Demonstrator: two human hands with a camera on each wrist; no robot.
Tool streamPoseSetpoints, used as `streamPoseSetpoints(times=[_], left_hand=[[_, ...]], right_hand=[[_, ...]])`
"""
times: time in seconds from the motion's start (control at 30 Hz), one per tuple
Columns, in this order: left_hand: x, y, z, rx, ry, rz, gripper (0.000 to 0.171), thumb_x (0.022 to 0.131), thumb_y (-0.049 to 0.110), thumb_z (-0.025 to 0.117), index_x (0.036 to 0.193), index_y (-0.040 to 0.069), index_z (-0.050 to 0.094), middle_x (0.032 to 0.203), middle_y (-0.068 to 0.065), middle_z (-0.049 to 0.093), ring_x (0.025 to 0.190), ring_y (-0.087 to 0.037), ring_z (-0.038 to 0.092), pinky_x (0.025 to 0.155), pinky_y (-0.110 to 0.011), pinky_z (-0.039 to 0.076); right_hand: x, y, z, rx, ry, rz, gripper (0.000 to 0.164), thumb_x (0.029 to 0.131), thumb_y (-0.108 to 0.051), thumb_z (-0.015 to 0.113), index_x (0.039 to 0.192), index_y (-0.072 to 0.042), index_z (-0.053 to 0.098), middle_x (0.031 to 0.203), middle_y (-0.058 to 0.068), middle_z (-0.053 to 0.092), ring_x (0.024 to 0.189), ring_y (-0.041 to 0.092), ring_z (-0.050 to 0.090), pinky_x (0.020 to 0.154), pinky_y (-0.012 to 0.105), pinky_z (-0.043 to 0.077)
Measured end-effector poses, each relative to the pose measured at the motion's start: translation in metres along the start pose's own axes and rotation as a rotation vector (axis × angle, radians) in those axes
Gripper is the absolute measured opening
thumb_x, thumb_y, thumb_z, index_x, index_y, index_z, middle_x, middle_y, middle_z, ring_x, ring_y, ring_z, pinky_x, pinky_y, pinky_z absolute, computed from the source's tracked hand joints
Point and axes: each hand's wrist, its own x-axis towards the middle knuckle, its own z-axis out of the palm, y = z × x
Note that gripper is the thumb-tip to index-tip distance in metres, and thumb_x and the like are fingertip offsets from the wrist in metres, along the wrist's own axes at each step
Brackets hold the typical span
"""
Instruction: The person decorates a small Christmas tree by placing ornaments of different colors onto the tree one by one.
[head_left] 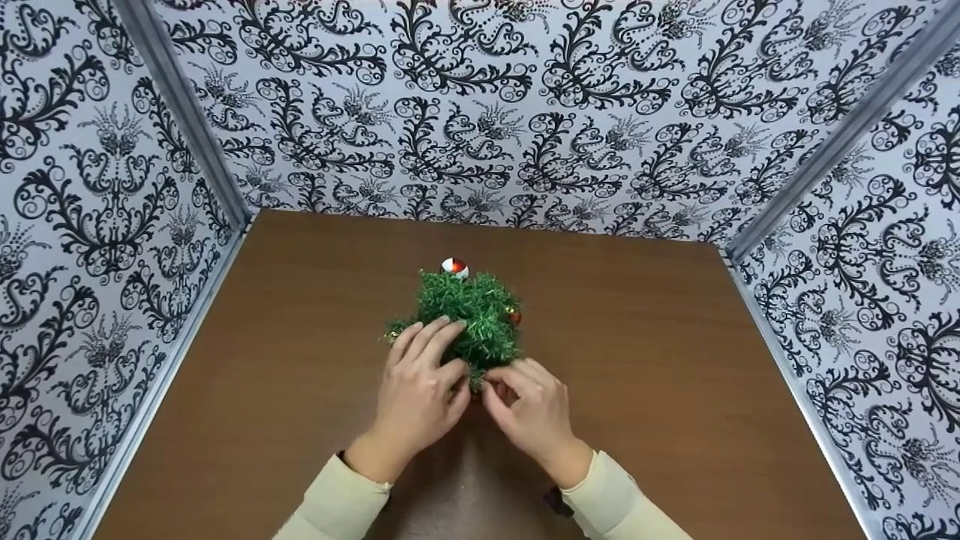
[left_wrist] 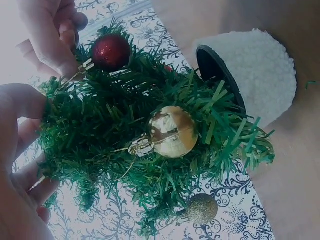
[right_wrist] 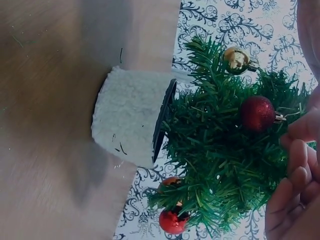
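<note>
A small artificial Christmas tree stands in a white fleecy pot, straight in front of me. My left hand lies over its near left side, with the fingers among the green twigs and the thumb and index finger bent at a branch. From the right, my right hand pinches the thin string of a dark red bauble near the branch tips. That bauble hangs at the near side of the tree. In the left wrist view, a shiny gold bauble and a glittery gold bauble hang lower down.
A red and white bauble shows at the tree's far side, and a shiny red bauble hangs low. Patterned panels enclose the brown table at the back and sides. Loose green needles lie on the tabletop.
</note>
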Motion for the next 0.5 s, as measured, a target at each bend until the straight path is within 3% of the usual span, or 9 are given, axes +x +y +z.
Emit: streamPoseSetpoints(times=[0.5], left_hand=[[0.002,-0.003,0.002,-0.034,0.022,0.020,0.007,0.080,0.018,0.069,0.075,0.014,0.068,0.134,-0.012,0.060,0.129,-0.030,0.050,0.108,-0.052,0.033]], right_hand=[[0.001,0.010,-0.017,0.062,0.044,-0.067,0.005,0.087,-0.016,0.069,0.088,-0.016,0.074,0.074,-0.011,0.060,0.065,0.003,0.051,0.053,0.018,0.044]])
